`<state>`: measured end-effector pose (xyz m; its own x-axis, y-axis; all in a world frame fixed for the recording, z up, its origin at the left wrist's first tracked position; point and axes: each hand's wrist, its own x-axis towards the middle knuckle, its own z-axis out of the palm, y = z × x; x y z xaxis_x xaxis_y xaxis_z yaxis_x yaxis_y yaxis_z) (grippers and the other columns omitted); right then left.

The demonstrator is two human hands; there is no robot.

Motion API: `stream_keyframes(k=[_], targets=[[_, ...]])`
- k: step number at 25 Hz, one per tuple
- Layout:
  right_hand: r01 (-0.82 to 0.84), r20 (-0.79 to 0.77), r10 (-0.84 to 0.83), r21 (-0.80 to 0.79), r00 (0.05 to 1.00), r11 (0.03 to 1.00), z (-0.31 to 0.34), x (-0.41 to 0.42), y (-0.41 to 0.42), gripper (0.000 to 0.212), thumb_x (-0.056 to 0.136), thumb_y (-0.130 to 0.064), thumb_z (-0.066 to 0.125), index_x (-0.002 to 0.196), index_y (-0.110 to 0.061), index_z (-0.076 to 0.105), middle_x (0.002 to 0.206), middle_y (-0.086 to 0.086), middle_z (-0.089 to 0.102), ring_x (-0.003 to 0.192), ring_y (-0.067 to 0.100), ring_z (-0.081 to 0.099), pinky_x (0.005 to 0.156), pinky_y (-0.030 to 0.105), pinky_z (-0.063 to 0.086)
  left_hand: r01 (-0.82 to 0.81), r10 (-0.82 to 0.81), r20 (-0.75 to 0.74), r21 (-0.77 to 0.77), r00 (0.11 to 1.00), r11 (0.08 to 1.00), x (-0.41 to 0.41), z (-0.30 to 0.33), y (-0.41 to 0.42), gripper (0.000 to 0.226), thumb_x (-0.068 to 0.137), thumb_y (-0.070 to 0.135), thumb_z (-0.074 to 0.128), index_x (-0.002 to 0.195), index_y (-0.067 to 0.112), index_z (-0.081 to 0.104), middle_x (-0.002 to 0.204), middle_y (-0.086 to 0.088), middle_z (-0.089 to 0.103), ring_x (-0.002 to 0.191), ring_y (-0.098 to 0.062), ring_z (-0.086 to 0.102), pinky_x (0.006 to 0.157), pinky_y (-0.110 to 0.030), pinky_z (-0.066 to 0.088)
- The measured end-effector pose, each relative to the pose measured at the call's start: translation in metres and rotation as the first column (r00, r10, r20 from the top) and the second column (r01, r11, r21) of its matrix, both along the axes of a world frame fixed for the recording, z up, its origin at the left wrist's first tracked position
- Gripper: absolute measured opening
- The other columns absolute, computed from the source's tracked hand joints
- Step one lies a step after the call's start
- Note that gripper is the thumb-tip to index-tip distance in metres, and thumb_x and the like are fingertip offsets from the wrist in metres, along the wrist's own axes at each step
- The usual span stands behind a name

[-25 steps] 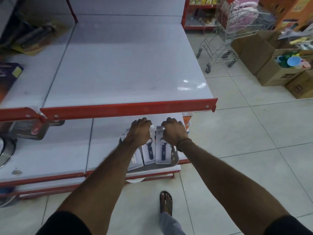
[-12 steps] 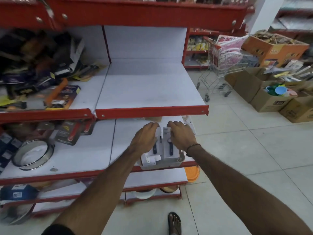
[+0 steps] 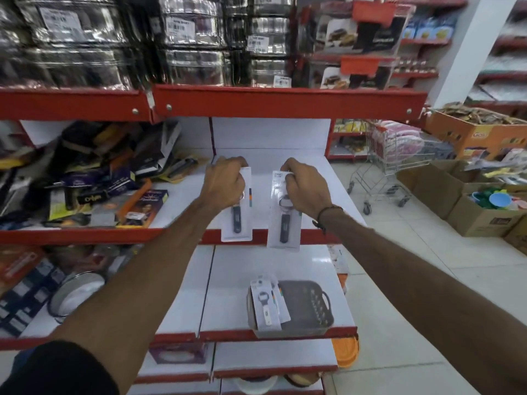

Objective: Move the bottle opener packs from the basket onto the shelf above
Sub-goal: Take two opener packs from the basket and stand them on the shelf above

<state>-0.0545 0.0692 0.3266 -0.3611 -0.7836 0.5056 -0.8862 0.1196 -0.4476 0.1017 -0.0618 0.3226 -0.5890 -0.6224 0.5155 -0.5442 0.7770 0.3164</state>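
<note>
Red-edged white store shelving point(image 3: 285, 104), pale tiled floor point(image 3: 399, 280), cardboard boxes point(image 3: 484, 220) at right.

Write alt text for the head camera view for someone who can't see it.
Each hand, left hand and right hand, holds a bottle opener pack by its top above the white shelf. On the shelf below, a grey basket holds more packs.

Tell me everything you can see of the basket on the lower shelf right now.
The basket is grey, plastic by its look, rectangular, with slotted walls and a loop handle at its right end. It sits upright at the front edge of the white lower shelf, right of centre. A few white bottle opener packs lean in its left end; the rest looks empty. Neither hand touches it.
</note>
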Motion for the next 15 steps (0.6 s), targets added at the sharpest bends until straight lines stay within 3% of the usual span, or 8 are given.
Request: stream_keyframes(k=[7,12,15], targets=[[0.016,0.154,-0.031,0.101,0.988,0.995,0.000,-0.031,-0.088,0.023,0.091,-0.014,0.041,0.104,-0.017,0.059,0.096,0.010,0.070,0.077,0.031,0.060,0.063,0.032,0.045,-0.117,0.113,0.076,0.053,0.991,0.992,-0.029,-0.012,-0.075,0.037,0.076,0.002,0.043,0.102,0.015,0.067,0.102,-0.014,0.075,0.099,-0.038,0.061,0.093,-0.049,0.046],[-0.046,0.117,0.013,0.282,0.993,0.958,-0.042,-0.032,-0.123,0.027,0.091,-0.013,0.041,0.113,-0.015,0.057,0.104,0.012,0.070,0.086,0.033,0.062,0.070,0.030,0.040,-0.176,0.132,0.238,0.173,0.962,0.969,-0.040,-0.055,-0.088,0.038,0.090,0.000,0.042,0.121,0.015,0.060,0.121,-0.014,0.067,0.121,-0.036,0.049,0.105,-0.049,0.032],[-0.060,0.118,0.022,0.330,0.993,0.942,-0.058,-0.023,-0.131,0.030,0.093,-0.014,0.040,0.119,-0.014,0.055,0.111,0.010,0.068,0.092,0.030,0.061,0.073,0.031,0.039,-0.173,0.120,0.256,0.194,0.959,0.966,-0.038,-0.066,-0.091,0.042,0.089,0.001,0.040,0.125,0.014,0.058,0.125,-0.014,0.065,0.121,-0.036,0.049,0.105,-0.049,0.031]])
